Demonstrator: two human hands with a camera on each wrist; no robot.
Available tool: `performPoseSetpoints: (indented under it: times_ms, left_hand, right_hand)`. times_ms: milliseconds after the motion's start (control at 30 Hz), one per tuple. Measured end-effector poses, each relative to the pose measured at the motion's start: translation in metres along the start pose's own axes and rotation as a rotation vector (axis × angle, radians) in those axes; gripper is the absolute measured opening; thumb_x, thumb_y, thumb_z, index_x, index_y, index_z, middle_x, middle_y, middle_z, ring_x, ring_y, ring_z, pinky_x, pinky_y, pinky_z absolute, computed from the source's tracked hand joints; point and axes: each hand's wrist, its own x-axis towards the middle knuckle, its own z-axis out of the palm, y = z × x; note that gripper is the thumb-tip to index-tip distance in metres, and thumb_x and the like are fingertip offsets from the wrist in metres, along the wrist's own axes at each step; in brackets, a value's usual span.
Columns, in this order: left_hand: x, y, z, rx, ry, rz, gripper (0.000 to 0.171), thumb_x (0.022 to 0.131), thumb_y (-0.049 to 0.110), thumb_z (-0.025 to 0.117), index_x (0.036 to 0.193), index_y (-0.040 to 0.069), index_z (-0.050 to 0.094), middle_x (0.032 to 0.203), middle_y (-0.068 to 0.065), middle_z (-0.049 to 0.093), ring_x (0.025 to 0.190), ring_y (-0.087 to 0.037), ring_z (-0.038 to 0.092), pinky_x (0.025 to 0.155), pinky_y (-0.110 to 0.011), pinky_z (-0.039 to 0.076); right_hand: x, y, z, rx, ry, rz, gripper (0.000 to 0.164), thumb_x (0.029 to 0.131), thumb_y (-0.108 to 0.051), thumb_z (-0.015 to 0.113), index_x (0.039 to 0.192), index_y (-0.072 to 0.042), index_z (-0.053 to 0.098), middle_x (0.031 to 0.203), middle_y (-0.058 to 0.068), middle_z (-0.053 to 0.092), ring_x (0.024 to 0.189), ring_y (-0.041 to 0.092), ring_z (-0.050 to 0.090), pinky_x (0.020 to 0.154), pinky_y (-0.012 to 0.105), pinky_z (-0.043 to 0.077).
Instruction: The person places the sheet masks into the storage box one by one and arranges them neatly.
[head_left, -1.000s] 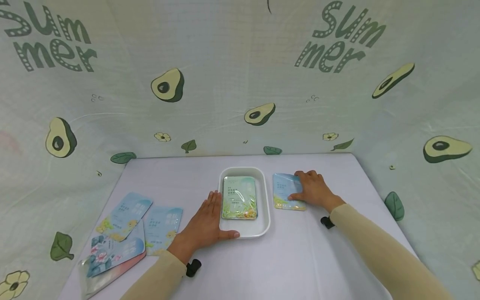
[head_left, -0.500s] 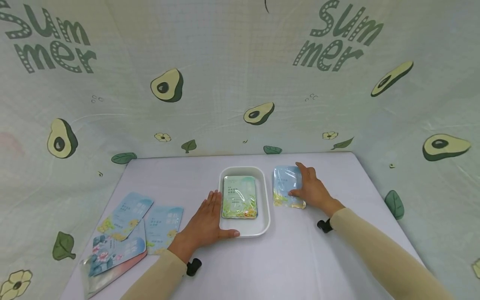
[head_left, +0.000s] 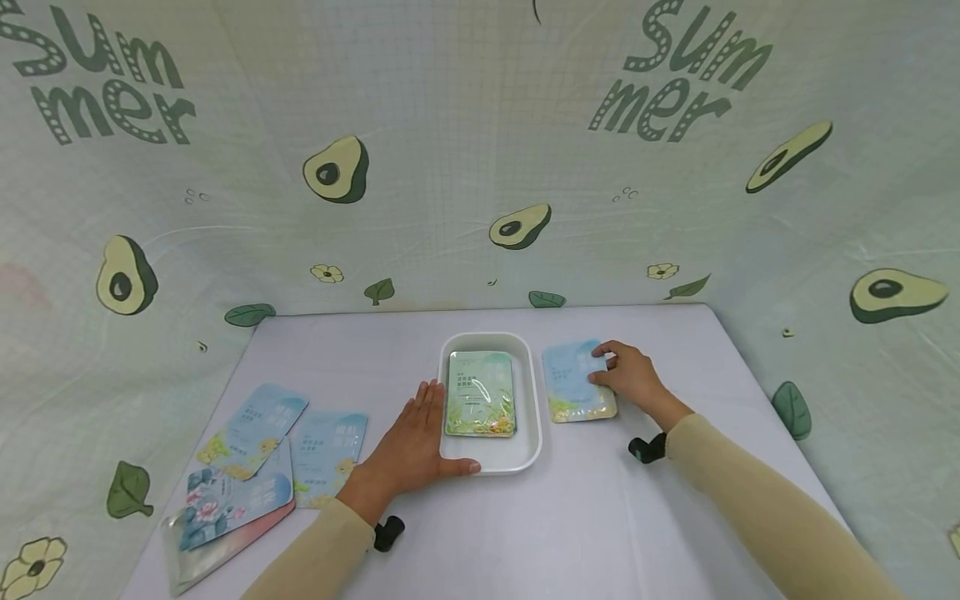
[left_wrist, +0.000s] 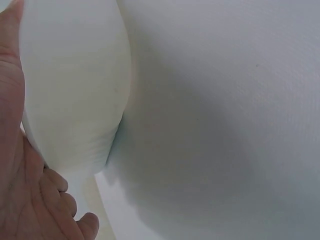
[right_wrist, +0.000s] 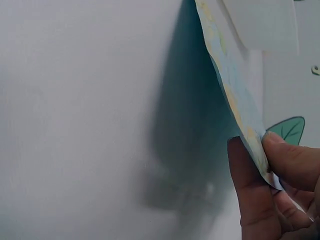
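Note:
My right hand (head_left: 634, 377) pinches a light blue face mask packet (head_left: 572, 379) by its right edge, to the right of the white tray (head_left: 531, 408). In the right wrist view, thumb and fingers hold the edge of this packet (right_wrist: 232, 85), which slants above its shadow on the cloth. My left hand (head_left: 408, 443) lies against the tray's left side with straight fingers, its thumb at the front rim. Seen from the left wrist, the hand (left_wrist: 35, 200) borders the tray's outer wall (left_wrist: 75, 75). Inside the tray sits a green face mask packet (head_left: 480, 393).
On the table's left, two blue packets (head_left: 253, 427) (head_left: 328, 457), a flowered blue packet (head_left: 236, 496) and a pink-and-silver packet (head_left: 221, 550) lie partly overlapping. An avocado-print cloth (head_left: 420, 167) hangs behind the table (head_left: 585, 533).
The right hand's fingers have shifted from lying over the blue packet to pinching its right edge. The packet has moved slightly and tilted. The left hand and the tray stay in place.

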Motion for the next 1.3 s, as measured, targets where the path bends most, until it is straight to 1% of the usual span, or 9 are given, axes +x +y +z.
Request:
performPoseSetpoints:
  times_ms: [167,300,467,667,733,800,1000,1167,1300]
  left_hand:
    - [0.0,0.002,-0.001,0.004,0.006,-0.011,0.141,0.078,0.087,0.068,0.167,-0.004,0.007,0.176,-0.021,0.009,0.165,-0.036,0.003,0.132,-0.053,0.018]
    - [0.0,0.003,0.002,0.001,0.015,-0.017,0.142,0.078,0.088,0.067,0.166,-0.006,0.008,0.176,-0.024,0.011,0.165,-0.039,0.005,0.132,-0.053,0.019]
    - [0.0,0.006,0.005,0.009,0.025,-0.025,0.143,0.077,0.09,0.065,0.166,-0.007,0.008,0.175,-0.024,0.011,0.164,-0.039,0.007,0.131,-0.054,0.02]
    - [-0.001,0.009,0.004,0.02,0.027,-0.033,0.142,0.078,0.089,0.065,0.166,-0.007,0.009,0.175,-0.025,0.011,0.164,-0.04,0.007,0.131,-0.055,0.021]
    - [-0.001,0.011,0.003,0.024,0.028,-0.033,0.142,0.078,0.089,0.065,0.166,-0.008,0.01,0.175,-0.025,0.012,0.164,-0.04,0.008,0.131,-0.055,0.021]
    - [-0.001,0.012,0.002,0.032,0.03,-0.031,0.141,0.078,0.088,0.065,0.165,-0.009,0.011,0.174,-0.026,0.013,0.164,-0.041,0.009,0.13,-0.055,0.022]
    - [-0.002,0.012,0.001,0.057,0.027,-0.03,0.141,0.078,0.09,0.063,0.166,-0.008,0.011,0.175,-0.026,0.012,0.164,-0.041,0.009,0.131,-0.055,0.021]
    - [-0.002,0.012,0.0,0.074,0.023,-0.026,0.141,0.078,0.092,0.06,0.166,-0.007,0.01,0.175,-0.025,0.011,0.164,-0.041,0.008,0.131,-0.055,0.019]
    - [-0.002,0.011,0.001,0.085,0.029,-0.018,0.141,0.078,0.093,0.059,0.167,-0.006,0.01,0.175,-0.025,0.011,0.164,-0.041,0.008,0.131,-0.056,0.02]
  right_hand:
    - [-0.004,-0.004,-0.004,0.114,0.03,-0.017,0.042,0.098,-0.018,0.077,0.136,-0.007,0.064,0.113,0.018,0.064,0.085,0.026,0.061,0.068,0.032,0.055]
    - [-0.009,-0.01,-0.011,0.2,0.07,-0.049,0.043,0.1,-0.016,0.074,0.14,-0.007,0.062,0.122,0.022,0.062,0.09,0.028,0.067,0.07,0.032,0.059]
    - [-0.015,-0.022,-0.023,0.234,0.131,-0.071,0.044,0.102,-0.016,0.072,0.143,-0.007,0.06,0.132,0.024,0.061,0.103,0.031,0.067,0.073,0.031,0.06]
    - [-0.019,-0.038,-0.032,0.28,0.18,-0.078,0.044,0.101,-0.015,0.073,0.142,-0.007,0.061,0.125,0.021,0.063,0.09,0.022,0.065,0.07,0.029,0.06]
    - [-0.022,-0.045,-0.033,0.3,0.184,-0.085,0.044,0.1,-0.013,0.073,0.142,-0.007,0.06,0.123,0.021,0.064,0.089,0.021,0.065,0.069,0.028,0.06]
    - [-0.024,-0.052,-0.032,0.319,0.182,-0.093,0.044,0.101,-0.012,0.072,0.143,-0.006,0.06,0.123,0.022,0.064,0.09,0.023,0.066,0.072,0.031,0.062]
    - [-0.027,-0.072,-0.011,0.344,0.145,-0.101,0.043,0.101,-0.012,0.072,0.142,-0.008,0.061,0.122,0.021,0.065,0.092,0.025,0.068,0.075,0.035,0.064]
    - [-0.032,-0.096,0.021,0.362,0.096,-0.123,0.041,0.099,-0.011,0.074,0.138,-0.008,0.064,0.119,0.02,0.067,0.089,0.023,0.068,0.069,0.032,0.061]
    - [-0.032,-0.114,0.047,0.356,0.068,-0.133,0.04,0.097,-0.01,0.075,0.136,-0.008,0.066,0.117,0.019,0.069,0.095,0.025,0.072,0.068,0.03,0.061]
